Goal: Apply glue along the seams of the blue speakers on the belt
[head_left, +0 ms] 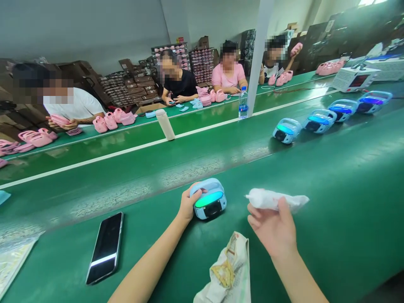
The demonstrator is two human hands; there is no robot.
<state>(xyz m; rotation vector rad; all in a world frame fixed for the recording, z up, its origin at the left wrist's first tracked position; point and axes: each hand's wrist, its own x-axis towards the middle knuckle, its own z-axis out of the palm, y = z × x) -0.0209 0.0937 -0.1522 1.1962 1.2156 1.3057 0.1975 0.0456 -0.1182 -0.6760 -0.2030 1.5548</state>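
In left grip (188,203), fingers curled round handle: light-blue, rounded plastic device (211,208) with glowing green panel, resting on green tabletop (325,244). In right grip (274,227), thumb and fingers closed round: white, nozzle-tipped plastic container (264,198), contents hidden. Between forearms: crumpled off-white paper packet (242,261), yellowish lump showing, unclear. Beyond: clear blue-capped plastic bottle (243,103); beige cylindrical flask (166,126), contents hidden.

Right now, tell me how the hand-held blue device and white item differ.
The blue device, in the left hand, is boxy; the white item, in the right hand, is long and slim. The blue device glows green; the white item shows no light. Both are held.
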